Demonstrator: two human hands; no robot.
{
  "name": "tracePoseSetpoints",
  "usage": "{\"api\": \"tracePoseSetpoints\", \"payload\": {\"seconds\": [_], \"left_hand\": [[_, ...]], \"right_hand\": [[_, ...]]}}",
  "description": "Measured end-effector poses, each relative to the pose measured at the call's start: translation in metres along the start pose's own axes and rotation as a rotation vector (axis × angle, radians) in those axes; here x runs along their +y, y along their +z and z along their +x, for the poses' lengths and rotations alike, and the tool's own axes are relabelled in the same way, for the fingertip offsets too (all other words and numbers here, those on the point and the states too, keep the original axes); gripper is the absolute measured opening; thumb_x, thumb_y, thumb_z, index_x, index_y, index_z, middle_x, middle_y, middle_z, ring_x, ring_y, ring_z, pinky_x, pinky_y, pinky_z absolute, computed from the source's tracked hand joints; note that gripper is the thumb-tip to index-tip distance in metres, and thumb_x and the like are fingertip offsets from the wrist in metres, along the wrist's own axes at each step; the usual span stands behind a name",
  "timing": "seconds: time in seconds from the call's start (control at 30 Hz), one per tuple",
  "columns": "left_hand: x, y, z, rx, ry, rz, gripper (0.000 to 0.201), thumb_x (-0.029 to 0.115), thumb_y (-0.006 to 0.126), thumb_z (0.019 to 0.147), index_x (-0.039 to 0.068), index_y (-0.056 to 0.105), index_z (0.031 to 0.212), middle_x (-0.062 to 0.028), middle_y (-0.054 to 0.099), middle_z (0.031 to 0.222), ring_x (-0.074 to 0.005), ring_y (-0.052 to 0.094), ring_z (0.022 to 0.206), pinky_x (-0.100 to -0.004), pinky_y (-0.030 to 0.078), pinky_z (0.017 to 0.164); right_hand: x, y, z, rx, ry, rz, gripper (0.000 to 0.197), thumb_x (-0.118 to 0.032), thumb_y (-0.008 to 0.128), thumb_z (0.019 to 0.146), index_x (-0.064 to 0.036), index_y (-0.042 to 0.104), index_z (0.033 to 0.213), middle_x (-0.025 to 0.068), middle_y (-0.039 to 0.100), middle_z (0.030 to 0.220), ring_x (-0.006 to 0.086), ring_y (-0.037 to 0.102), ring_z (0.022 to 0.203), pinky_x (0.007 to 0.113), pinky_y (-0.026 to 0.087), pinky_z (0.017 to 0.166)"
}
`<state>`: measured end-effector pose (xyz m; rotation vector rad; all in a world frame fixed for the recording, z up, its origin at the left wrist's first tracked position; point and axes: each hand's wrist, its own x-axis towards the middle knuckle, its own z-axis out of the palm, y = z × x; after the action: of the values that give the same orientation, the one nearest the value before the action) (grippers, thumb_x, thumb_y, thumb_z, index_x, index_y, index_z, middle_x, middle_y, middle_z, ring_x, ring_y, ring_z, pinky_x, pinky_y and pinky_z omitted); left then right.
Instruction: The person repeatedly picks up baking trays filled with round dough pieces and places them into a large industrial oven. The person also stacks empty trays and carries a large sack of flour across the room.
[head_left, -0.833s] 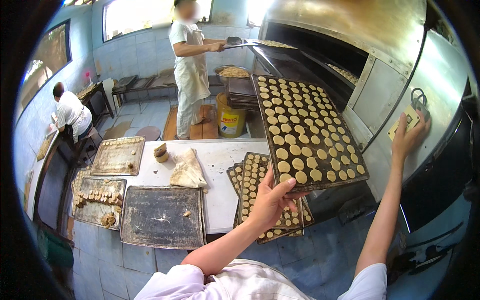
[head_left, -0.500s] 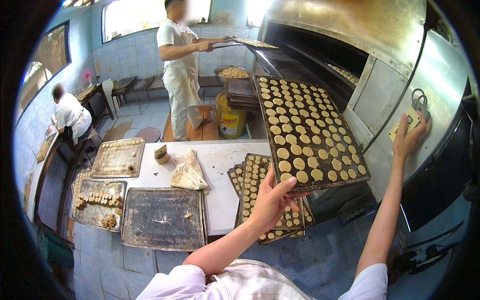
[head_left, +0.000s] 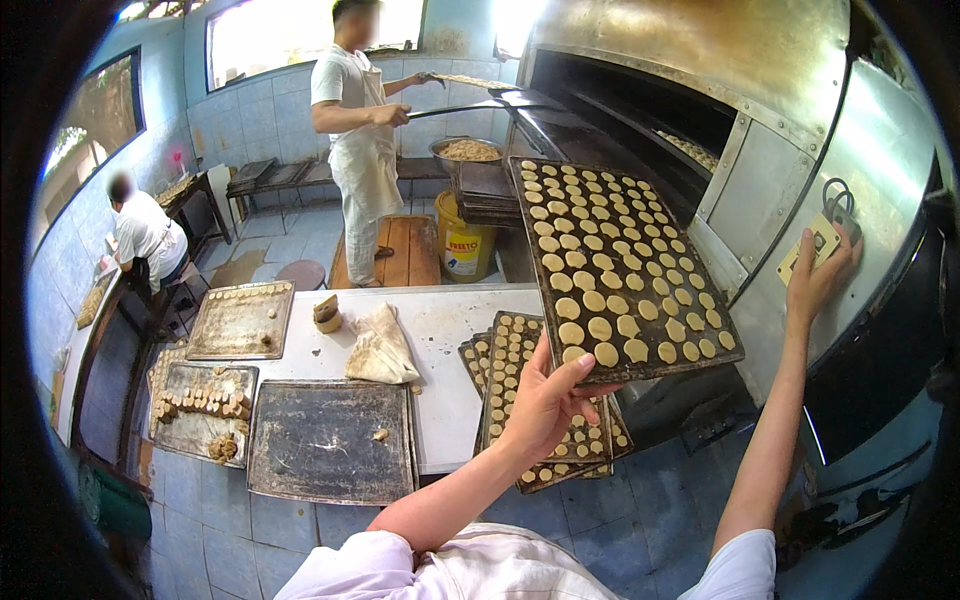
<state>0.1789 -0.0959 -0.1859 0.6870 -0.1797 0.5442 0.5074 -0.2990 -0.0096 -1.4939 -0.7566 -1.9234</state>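
Note:
My left hand point(head_left: 555, 395) grips the near edge of a dark baking tray point(head_left: 690, 375), thumb on top and fingers beneath. Rows of small pale dough rounds point(head_left: 600, 328) cover this tray, which tilts in front of the oven opening. My right hand point(head_left: 832, 270) is wrapped around a small beige switch box point(head_left: 822, 238) against the metal oven side point(head_left: 875, 195); a dark cord loops above it. Below the held tray, a stack of similar filled trays point(head_left: 495, 400) lies crosswise on the table's right end, partly hidden by my left forearm.
The white table point(head_left: 445, 420) carries a bare dark tray point(head_left: 330, 440), a tray of dough pieces point(head_left: 215, 378), a crumpled cloth point(head_left: 382, 345) and a small round cutter-like item point(head_left: 327, 315). A co-worker point(head_left: 350, 120) stands by the oven mouth point(head_left: 630, 95); another person point(head_left: 150, 235) sits far left.
The co-worker's hands have moved apart: one now holds a long dark handle, the other the edge of a filled tray. My hands keep their grips; the view has shifted slightly.

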Motion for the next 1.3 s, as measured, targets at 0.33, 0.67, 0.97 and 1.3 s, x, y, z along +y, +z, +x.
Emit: {"api": "tracePoseSetpoints", "payload": {"seconds": [0.33, 0.67, 0.97, 1.3], "left_hand": [[0.008, -0.001, 0.017, -0.072, 0.068, 0.013, 0.055, 0.014, 0.058, 0.100, 0.008, 0.033, 0.149, -0.0172, 0.066, 0.127, -0.0315, 0.075, 0.098, -0.0250, 0.058, 0.047], [0.074, 0.006, 0.204, -0.200, 0.196, 0.129, 0.054, 0.008, 0.052, 0.097, 0.009, 0.035, 0.148, -0.0173, 0.064, 0.127, -0.0323, 0.076, 0.095, -0.0207, 0.052, 0.044], [0.096, -0.006, 0.277, -0.073, 0.200, 0.242, 0.041, 0.012, 0.048, 0.099, 0.008, 0.040, 0.138, -0.0170, 0.062, 0.123, -0.0317, 0.073, 0.092, -0.0235, 0.051, 0.051], [0.153, -0.011, 0.349, -0.115, 0.209, 0.164, 0.034, 0.013, 0.058, 0.097, -0.011, 0.045, 0.119, -0.0255, 0.066, 0.101, -0.0296, 0.070, 0.066, -0.0261, 0.062, 0.059]], "right_hand": [[-0.003, -0.021, -0.013, 0.044, -0.016, 0.001, 0.048, -0.033, 0.069, 0.098, -0.0085, 0.053, 0.136, 0.0304, 0.040, 0.150, 0.0449, 0.035, 0.143, 0.054, 0.028, 0.116], [0.011, 0.014, 0.007, -0.003, 0.019, -0.029, 0.050, -0.029, 0.070, 0.097, -0.0064, 0.050, 0.137, 0.0288, 0.039, 0.151, 0.0435, 0.037, 0.143, 0.053, 0.029, 0.116], [0.018, 0.022, 0.005, -0.043, 0.034, 0.004, 0.049, -0.029, 0.066, 0.101, -0.0058, 0.048, 0.140, 0.0264, 0.036, 0.153, 0.0412, 0.034, 0.146, 0.052, 0.030, 0.116], [0.016, 0.025, 0.004, -0.070, 0.100, 0.037, 0.048, -0.025, 0.067, 0.100, -0.0057, 0.048, 0.140, 0.0250, 0.037, 0.152, 0.0392, 0.038, 0.142, 0.048, 0.033, 0.115]]}}
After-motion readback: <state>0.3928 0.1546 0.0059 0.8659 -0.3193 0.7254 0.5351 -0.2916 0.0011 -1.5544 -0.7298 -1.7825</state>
